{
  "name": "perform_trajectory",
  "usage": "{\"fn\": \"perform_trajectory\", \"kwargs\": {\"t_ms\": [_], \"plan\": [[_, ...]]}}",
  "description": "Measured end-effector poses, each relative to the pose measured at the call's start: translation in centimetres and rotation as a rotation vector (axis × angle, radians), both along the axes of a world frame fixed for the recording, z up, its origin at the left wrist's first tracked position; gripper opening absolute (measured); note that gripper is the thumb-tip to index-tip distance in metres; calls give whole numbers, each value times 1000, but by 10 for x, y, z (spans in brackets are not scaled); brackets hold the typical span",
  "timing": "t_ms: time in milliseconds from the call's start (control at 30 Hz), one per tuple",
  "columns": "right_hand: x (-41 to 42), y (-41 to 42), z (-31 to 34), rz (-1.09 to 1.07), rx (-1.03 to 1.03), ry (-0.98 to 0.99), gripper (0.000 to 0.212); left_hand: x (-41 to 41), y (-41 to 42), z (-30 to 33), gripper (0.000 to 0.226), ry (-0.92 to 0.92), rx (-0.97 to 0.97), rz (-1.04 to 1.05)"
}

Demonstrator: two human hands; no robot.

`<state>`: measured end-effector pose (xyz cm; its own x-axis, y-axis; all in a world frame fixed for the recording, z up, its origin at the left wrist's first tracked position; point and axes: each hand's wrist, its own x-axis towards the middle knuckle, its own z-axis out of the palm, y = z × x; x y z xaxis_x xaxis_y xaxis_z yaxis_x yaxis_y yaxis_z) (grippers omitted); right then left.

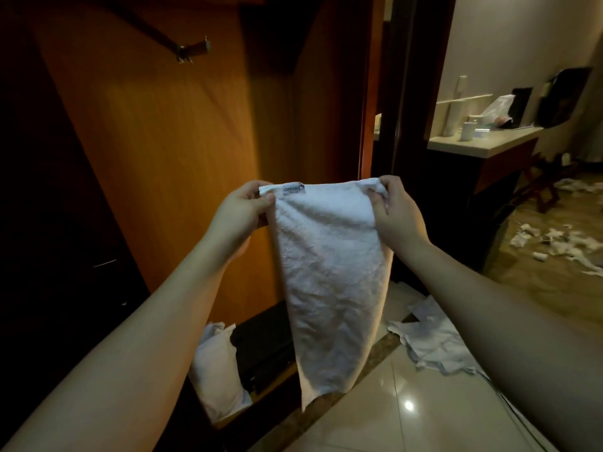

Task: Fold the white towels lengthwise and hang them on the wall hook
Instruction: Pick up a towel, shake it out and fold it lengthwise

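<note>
I hold a white towel (329, 272) up in front of me by its top edge, and it hangs down as one long narrow strip, its lower end loose above the floor. A small label (293, 188) sits at the top left corner. My left hand (243, 208) pinches that corner between thumb and fingers; my right hand (393, 208) pinches the other top corner, fingers curled over the hem. The top edge runs nearly level between them.

The towel hangs in front of an orange wooden wall (182, 132). The metal hook (192, 50) is fixed high on that wall, up and to the left, well apart from the towel. Below, by the foot of the wall, a white pillow (217, 373) lies beside something dark. More white cloth (437, 340) lies crumpled on the shiny tiled floor (408, 415) to my right. Farther right, a worktop (483, 143) carries a white cup (467, 130) and a plastic bag (497, 107), and scraps of paper (561, 239) litter the floor beyond.
</note>
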<state>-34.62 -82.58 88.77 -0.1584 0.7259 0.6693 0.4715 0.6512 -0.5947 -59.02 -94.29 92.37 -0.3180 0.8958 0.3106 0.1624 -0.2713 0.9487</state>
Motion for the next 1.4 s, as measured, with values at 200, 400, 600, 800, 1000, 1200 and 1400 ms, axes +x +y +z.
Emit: {"fn": "perform_trajectory", "kwargs": {"t_ms": [200, 400, 600, 800, 1000, 1200, 1400], "plan": [[11, -1, 8, 76, -211, 44, 29, 8, 1, -6, 18, -53, -22, -19], [16, -1, 8, 287, -450, 97, 36, 9, 0, -15, 17, -52, -65, 9], [14, -11, -13, 410, -595, -6, 31, 20, 1, -31, 14, -61, -162, 105], [-7, -35, -24, 140, -565, -64, 40, 35, -9, -43, 17, -39, -212, 244], [-35, -70, -35, 99, -577, 208, 34, 65, -26, -59, 27, -33, -141, 425], [-52, -94, -36, 169, -494, 165, 27, 89, -42, -71, 14, 1, -17, 399], [-49, -92, -27, 288, -511, 150, 36, 91, -47, -60, 5, -57, -9, 314]]}}
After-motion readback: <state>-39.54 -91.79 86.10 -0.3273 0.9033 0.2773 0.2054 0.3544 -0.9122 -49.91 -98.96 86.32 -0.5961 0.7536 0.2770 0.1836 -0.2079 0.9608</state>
